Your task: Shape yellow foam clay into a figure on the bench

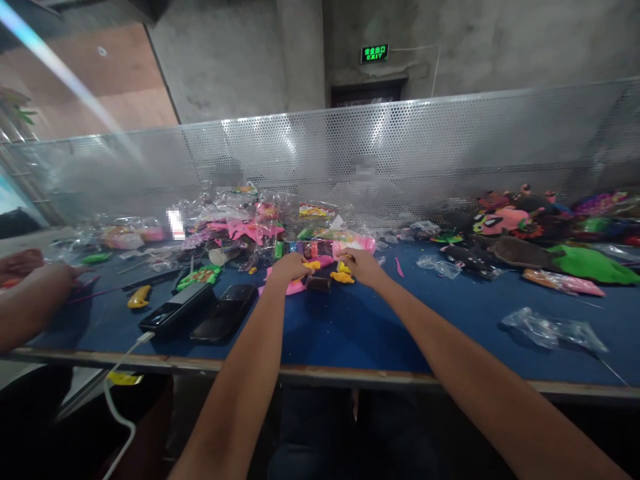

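Note:
My left hand (291,267) is closed, its fingertips at a small yellow-orange piece (313,265) above a pink item (295,287). My right hand (361,264) has its fingers bent together beside yellow pieces (343,275); whatever lies between its fingertips is too small to make out. Between the two hands a dark brown packet (319,284) lies on the blue table. Just behind them is a row of small coloured packets (305,249) in clear wrapping.
Pink pieces and clear bags (245,230) pile up behind. A power bank (177,310) and black phone (225,313) lie left, near another person's hands (37,287). Soft toys (505,223), green cloth (593,263) and crumpled plastic (550,330) are right. A perforated metal screen (430,147) stands behind.

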Available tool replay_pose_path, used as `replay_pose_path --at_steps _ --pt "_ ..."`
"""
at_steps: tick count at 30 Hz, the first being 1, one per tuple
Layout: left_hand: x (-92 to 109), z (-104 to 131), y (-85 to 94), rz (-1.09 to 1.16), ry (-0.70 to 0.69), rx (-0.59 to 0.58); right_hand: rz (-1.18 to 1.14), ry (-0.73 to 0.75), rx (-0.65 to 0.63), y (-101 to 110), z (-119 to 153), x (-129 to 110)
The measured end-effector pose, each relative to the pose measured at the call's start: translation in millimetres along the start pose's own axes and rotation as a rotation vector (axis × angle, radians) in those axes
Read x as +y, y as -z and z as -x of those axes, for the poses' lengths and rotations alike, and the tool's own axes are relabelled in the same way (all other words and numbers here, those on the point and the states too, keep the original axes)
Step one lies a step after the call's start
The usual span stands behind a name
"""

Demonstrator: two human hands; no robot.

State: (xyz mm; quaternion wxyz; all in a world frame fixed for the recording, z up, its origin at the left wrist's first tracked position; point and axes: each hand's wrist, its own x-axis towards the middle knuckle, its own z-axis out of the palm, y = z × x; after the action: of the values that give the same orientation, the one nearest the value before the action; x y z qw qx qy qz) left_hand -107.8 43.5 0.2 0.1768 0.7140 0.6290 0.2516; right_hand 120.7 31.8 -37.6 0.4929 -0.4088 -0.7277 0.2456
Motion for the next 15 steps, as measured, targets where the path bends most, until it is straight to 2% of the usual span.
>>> replay_pose_path --at_steps 2,4,5,8,10,12,15 --pt "4 -2 0.1 0.124 -0.047 0.117 0.021 0.011 0.033 0 -1 -1" --pt "11 -4 -1.5 0.424 -0.080 0.269 -0.003 -0.005 0.063 0 -2 -2" --pt "16 -4 -3.2 0.627 -0.077 0.285 -0.029 -0.026 0.068 0 -3 -4" --pt "33 -1 -10.3 1.183 -0.038 0.208 -0.138 -0.123 0.036 -1 -3 -8" --pt "44 3 -15.5 1.425 -0.016 0.144 -0.218 -0.202 0.003 -3 -1 -11" --pt "53 8 -20.2 1.576 -0.058 0.117 -0.343 -0.272 -0.028 -5 1 -15" --pt "61 13 -24.8 1.683 -0.133 0.148 -0.570 -0.350 -0.067 -8 6 -24"
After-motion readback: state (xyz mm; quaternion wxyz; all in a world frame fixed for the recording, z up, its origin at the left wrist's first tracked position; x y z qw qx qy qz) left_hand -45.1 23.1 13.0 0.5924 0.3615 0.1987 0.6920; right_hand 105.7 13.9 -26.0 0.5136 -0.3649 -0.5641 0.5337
